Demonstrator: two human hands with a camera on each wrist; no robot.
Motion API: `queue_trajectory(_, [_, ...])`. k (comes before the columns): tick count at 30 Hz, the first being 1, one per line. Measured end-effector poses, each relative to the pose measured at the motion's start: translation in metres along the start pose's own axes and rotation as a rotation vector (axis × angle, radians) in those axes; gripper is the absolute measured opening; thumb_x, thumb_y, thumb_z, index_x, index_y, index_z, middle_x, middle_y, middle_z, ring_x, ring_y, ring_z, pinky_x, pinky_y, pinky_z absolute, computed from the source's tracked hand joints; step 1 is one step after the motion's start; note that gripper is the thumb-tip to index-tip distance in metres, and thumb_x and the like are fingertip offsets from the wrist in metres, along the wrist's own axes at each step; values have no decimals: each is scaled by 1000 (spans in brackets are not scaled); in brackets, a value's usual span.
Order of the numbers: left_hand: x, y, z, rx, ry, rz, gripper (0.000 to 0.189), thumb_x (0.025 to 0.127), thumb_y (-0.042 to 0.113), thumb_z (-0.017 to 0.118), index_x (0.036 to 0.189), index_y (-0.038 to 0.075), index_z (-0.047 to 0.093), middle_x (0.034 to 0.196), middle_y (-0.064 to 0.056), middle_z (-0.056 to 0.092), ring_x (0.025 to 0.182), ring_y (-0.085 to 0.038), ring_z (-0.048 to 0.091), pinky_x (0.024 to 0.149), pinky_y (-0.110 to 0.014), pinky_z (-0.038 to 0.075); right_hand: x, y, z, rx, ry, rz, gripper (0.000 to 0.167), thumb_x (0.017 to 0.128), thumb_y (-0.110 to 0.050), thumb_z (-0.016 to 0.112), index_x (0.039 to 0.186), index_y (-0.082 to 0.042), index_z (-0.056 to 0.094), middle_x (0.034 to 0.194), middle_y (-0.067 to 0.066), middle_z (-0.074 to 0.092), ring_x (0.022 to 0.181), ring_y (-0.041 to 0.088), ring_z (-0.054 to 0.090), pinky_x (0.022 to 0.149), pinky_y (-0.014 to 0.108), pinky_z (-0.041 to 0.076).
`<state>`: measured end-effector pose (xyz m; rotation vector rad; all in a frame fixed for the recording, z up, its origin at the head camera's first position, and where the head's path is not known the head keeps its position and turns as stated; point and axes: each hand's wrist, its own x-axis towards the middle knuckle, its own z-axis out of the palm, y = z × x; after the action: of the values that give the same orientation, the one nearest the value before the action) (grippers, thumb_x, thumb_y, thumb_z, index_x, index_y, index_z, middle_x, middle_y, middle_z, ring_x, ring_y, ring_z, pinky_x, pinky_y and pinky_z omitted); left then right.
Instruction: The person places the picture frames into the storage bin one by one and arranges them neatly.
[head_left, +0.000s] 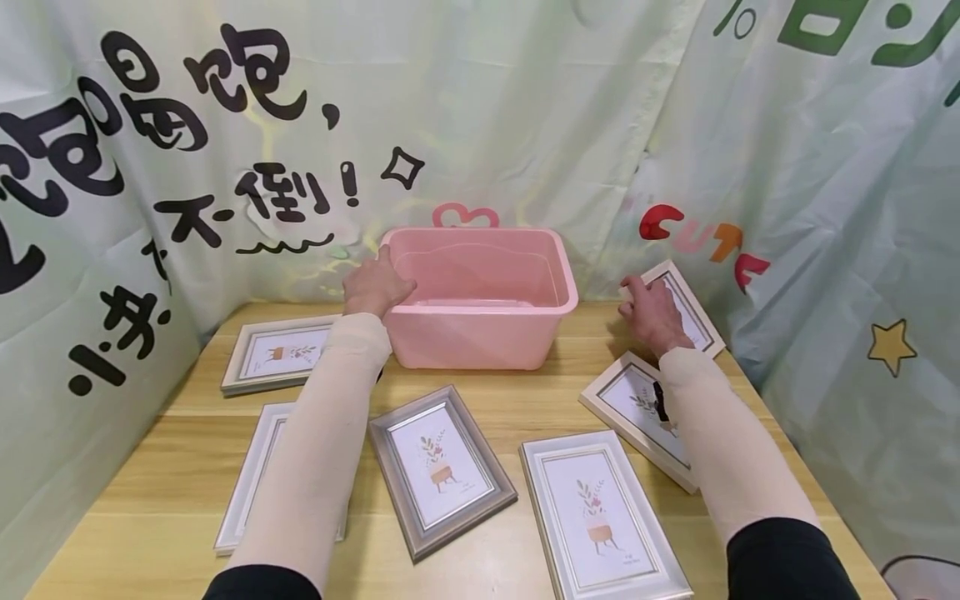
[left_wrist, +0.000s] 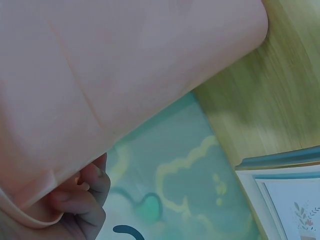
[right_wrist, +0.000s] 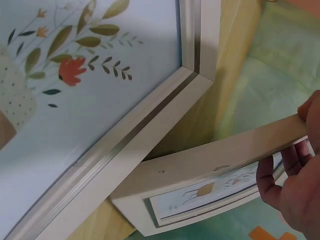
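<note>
My left hand grips the left rim of a pink plastic bin, its fingers curled under the lip in the left wrist view. The bin stands upright at the back of the table, and I see nothing inside it. At the far right, my right hand holds the left edge of a cream picture frame. In the right wrist view this frame is tilted, fingers wrapped over its side. A second cream picture frame lies just in front, partly hidden by my right forearm.
Several more picture frames lie on the wooden table: a grey one in the middle, a white one at front right, a cream one at back left, a white one under my left forearm. Printed curtains hang behind.
</note>
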<state>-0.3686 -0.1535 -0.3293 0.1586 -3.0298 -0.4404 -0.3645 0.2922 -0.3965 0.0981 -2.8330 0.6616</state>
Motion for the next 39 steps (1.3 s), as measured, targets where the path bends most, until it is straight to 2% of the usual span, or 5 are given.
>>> queue_trajectory(9, [1,5,4,17,-16,16,88,85,49,55,153,8,18,124,-26,59,103,-41,62,88,-56,49,-5,9,0,23,153,39,41,92,-13,51,132,-13,45,111,27,41,96,40,40,73,53,39])
queue_trajectory(19, [1,4,3,11,-28,-3,89,86,50,56,155,10,16,122,-24,61,101,-40,63,88,-55,49,1,6,2,63,303,52,43,90,-9,54,132,-12,46,113,27,41,101,40,41,81,53,37])
queue_trajectory(28, [0,2,-1,11,-22,-6,87,85,50,56,153,8,20,124,-24,60,102,-39,62,88,-54,49,2,-1,3,135,375,99,43,92,-9,50,135,-12,45,118,26,41,109,40,40,93,53,36])
queue_trajectory(34, [0,1,-2,17,-30,-5,88,86,50,55,154,8,18,124,-25,59,102,-39,62,88,-55,49,3,-1,3,168,449,123,44,91,-9,50,134,-13,47,118,25,41,109,40,41,95,51,34])
queue_trajectory(39, [1,1,-2,16,-29,-6,87,86,50,55,153,8,18,121,-25,60,99,-38,62,87,-54,49,2,-2,3,209,473,159,46,92,-11,47,138,-16,44,120,23,38,109,37,40,95,47,33])
